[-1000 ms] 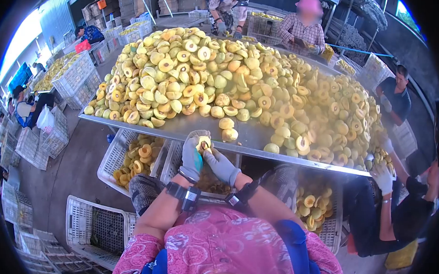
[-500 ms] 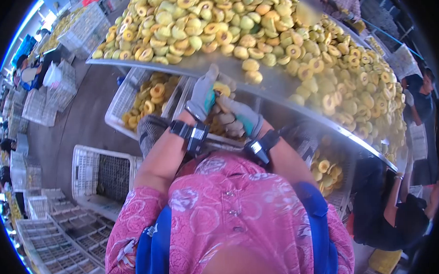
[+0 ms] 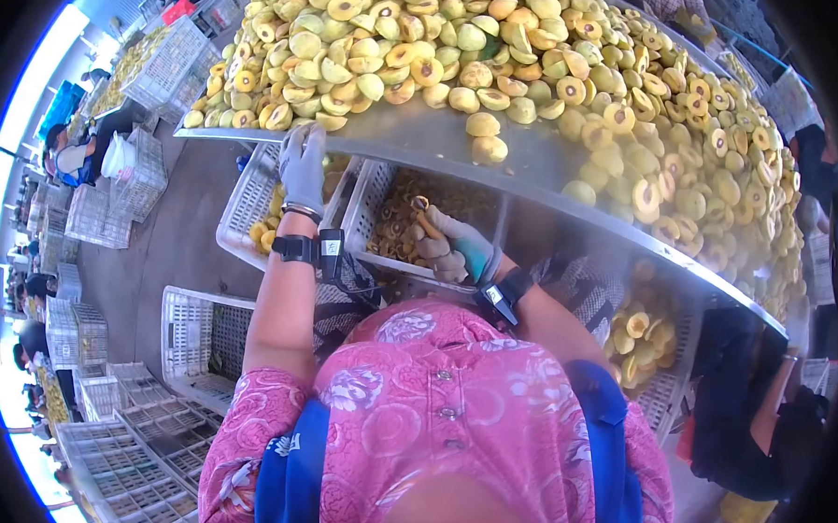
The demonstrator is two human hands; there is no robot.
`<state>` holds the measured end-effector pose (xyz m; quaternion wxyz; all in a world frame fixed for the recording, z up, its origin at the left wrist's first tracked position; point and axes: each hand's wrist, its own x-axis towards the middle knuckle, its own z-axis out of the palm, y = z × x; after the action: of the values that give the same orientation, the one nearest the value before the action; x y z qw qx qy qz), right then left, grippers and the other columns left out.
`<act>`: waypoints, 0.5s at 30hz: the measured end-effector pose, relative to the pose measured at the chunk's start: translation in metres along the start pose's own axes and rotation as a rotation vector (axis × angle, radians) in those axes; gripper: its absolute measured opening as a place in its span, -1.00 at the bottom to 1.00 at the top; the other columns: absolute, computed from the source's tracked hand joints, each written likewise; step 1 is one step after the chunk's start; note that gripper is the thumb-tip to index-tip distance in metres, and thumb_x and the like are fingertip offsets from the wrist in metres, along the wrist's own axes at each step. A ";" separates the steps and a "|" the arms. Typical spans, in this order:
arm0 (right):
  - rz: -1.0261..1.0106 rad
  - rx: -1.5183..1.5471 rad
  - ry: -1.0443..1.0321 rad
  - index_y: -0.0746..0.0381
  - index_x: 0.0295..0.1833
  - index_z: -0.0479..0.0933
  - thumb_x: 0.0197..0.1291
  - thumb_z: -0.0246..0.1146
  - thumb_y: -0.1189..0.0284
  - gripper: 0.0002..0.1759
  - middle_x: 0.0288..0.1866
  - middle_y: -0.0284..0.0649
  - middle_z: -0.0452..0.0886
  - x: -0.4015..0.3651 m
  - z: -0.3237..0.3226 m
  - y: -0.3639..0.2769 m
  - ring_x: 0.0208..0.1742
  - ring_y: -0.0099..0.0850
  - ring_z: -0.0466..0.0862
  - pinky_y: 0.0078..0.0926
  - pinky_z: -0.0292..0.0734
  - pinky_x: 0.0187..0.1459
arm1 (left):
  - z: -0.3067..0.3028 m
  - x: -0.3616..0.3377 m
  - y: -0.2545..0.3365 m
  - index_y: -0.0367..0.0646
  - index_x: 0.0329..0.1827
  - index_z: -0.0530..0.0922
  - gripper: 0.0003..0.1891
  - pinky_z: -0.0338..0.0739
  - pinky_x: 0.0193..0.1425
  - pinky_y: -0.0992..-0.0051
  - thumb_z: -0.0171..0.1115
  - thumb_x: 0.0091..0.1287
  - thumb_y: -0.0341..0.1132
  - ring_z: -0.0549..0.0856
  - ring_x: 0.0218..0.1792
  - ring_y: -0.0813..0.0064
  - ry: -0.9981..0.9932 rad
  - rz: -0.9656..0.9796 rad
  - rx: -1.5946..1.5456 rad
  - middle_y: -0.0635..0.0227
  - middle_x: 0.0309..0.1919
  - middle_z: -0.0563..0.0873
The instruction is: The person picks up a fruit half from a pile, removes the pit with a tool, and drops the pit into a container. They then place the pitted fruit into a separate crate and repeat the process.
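Observation:
My left hand [image 3: 303,170], in a grey glove, reaches to the metal table's near edge, over a white crate [image 3: 239,202] of yellow fruit halves. Its fingers point away from me and look open, though their undersides are hidden; no fruit shows in them. My right hand [image 3: 460,248], gloved in grey and green, is closed around a small pitting tool [image 3: 427,222] with a ring-shaped tip. Below the tool stands a white crate [image 3: 369,228] holding brown pits and scraps. Halved yellow-green stone fruits [image 3: 363,49], some with pits, are heaped on the table [image 3: 413,135].
An open white crate [image 3: 172,342] stands on the floor to my left, near stacked crates [image 3: 129,470]. Another crate of fruit halves [image 3: 638,341] is by my right leg. A co-worker in dark clothes [image 3: 738,397] sits at right. More people and crates line the far left.
My left hand has moved left and away from my right hand, and the fruit half between them no longer shows. My right hand stays over the pit crate with the pitting tool.

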<state>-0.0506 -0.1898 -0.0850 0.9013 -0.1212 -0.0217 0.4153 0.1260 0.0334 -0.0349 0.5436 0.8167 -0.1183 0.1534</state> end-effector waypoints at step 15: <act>-0.190 -0.356 0.463 0.10 -0.14 0.42 0.41 0.11 -0.03 -0.60 -0.57 -0.46 0.40 -0.017 0.000 -0.009 -0.73 -0.65 0.32 -0.64 0.15 -0.74 | 0.199 0.026 0.072 -0.19 0.21 0.53 -0.34 0.51 0.22 0.30 0.30 0.20 0.14 0.63 0.15 0.18 -0.875 -0.041 0.339 0.05 0.08 0.66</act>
<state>-0.0547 -0.2081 -0.0817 0.8818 -0.3661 0.1004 0.2800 0.1481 -0.1791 -0.0358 0.3046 0.8840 -0.2938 -0.1989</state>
